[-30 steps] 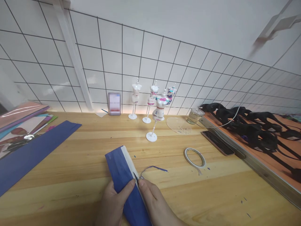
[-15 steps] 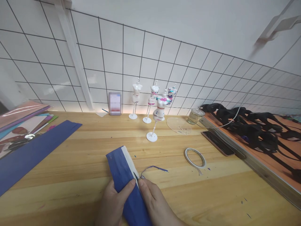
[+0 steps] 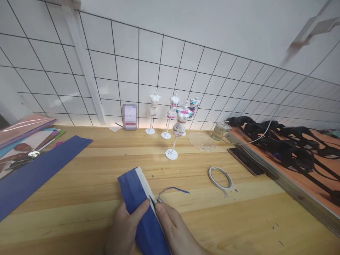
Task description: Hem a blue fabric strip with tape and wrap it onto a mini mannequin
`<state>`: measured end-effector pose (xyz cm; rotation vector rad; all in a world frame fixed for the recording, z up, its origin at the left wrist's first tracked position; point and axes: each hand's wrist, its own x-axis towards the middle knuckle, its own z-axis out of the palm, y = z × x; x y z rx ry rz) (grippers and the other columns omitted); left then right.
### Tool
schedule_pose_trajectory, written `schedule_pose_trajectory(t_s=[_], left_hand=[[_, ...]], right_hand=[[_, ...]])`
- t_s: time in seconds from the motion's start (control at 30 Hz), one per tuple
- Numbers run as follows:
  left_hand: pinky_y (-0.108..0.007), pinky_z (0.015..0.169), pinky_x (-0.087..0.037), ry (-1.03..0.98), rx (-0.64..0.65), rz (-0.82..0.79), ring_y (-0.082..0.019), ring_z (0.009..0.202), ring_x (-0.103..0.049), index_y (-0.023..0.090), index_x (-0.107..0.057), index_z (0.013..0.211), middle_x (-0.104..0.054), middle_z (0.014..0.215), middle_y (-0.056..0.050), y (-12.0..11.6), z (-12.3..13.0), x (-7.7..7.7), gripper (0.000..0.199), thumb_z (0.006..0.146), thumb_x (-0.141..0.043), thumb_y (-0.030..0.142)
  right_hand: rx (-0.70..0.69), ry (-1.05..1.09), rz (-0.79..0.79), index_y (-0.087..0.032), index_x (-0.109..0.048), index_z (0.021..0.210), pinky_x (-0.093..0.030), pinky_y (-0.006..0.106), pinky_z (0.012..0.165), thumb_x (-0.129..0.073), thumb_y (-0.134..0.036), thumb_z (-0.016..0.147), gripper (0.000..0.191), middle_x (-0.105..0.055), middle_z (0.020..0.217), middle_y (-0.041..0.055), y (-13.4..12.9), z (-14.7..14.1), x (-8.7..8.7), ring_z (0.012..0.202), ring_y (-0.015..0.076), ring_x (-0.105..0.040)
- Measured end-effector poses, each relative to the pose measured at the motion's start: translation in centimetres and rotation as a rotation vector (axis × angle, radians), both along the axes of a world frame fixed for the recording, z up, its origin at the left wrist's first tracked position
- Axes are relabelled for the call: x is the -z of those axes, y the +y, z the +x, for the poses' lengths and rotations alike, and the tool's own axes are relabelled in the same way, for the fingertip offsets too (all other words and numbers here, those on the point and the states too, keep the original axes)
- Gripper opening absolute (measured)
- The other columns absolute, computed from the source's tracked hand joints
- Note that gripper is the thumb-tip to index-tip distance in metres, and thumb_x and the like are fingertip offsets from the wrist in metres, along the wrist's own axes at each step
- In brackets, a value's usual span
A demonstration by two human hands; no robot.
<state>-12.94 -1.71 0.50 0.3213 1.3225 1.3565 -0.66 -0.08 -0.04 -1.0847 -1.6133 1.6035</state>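
Note:
A folded blue paper strip (image 3: 138, 198) with a white band along its right edge lies slantwise at the bottom centre. My left hand (image 3: 126, 225) grips it from the left, thumb on top near the white band. My right hand (image 3: 175, 225) is closed at the strip's right edge, with a small dark pointed tip (image 3: 152, 200) showing between the two thumbs; the rest of that tool is hidden. Beside my right fingertips a thin blue curled offcut (image 3: 174, 188) trails over the table.
Several small mannequins (image 3: 171, 153) stand behind. A tape roll (image 3: 220, 177), a dark phone (image 3: 245, 161) and a glass jar (image 3: 221, 130) are on the right. Another blue strip (image 3: 39, 173) lies left, near plastic packets (image 3: 23, 131). Black straps (image 3: 289, 148) lie far right.
The blue strip and my left hand have shifted slightly left, and the strip's far end has dipped a little. My right hand has hardly moved.

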Motion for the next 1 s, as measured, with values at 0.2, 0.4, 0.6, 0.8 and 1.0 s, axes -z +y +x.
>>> schedule_pose_trajectory(t_s=[0.2,0.4,0.6,0.8,1.0], left_hand=[[-0.032,0.06,-0.053,0.107,0.041,-0.039,-0.026,0.067,-0.068,0.017,-0.065,0.074,-0.072,0.068,-0.006,-0.21,0.08,0.57,0.028,0.053,-0.078,0.03],[-0.032,0.056,-0.053,0.173,0.004,-0.03,-0.027,0.064,-0.068,0.017,-0.066,0.072,-0.072,0.063,-0.006,-0.26,0.48,0.84,0.025,0.053,-0.078,0.027],[-0.03,0.055,-0.053,0.169,-0.01,-0.026,-0.026,0.064,-0.068,0.016,-0.066,0.071,-0.072,0.064,-0.006,-0.23,0.7,0.74,0.024,0.053,-0.078,0.026],[-0.029,0.058,-0.054,0.191,0.025,-0.031,-0.025,0.066,-0.069,0.016,-0.066,0.075,-0.073,0.066,-0.006,-0.22,0.53,0.64,0.026,0.055,-0.077,0.028],[-0.03,0.058,-0.054,0.189,0.044,-0.03,-0.025,0.067,-0.069,0.017,-0.065,0.074,-0.073,0.068,-0.006,-0.24,0.37,1.09,0.025,0.056,-0.077,0.029]], right_hand=[[0.014,0.017,-0.018,-0.015,-0.059,0.079,-0.04,0.026,0.073,-0.035,-0.051,0.09,0.045,-0.052,0.073,0.0015,0.2,0.11,-0.46,0.073,0.0157,-0.048],[0.015,0.03,-0.03,-0.015,-0.058,0.077,-0.04,0.027,0.073,-0.035,-0.05,0.09,0.043,-0.052,0.073,0.0019,-0.02,0.14,-0.6,0.073,0.0164,-0.049],[0.006,0.045,-0.049,-0.014,-0.057,0.079,-0.04,0.028,0.074,-0.035,-0.049,0.09,0.043,-0.052,0.074,0.0022,0.0,0.08,-0.58,0.073,0.0162,-0.048],[0.012,0.069,-0.054,-0.014,-0.057,0.077,-0.04,0.028,0.072,-0.037,-0.051,0.089,0.044,-0.049,0.072,0.0016,0.05,-0.03,-0.35,0.072,0.016,-0.047],[0.022,0.08,-0.061,-0.015,-0.051,0.073,-0.039,0.028,0.069,-0.038,-0.054,0.087,0.043,-0.046,0.069,0.0006,0.29,-0.04,0.01,0.069,0.0156,-0.045]])
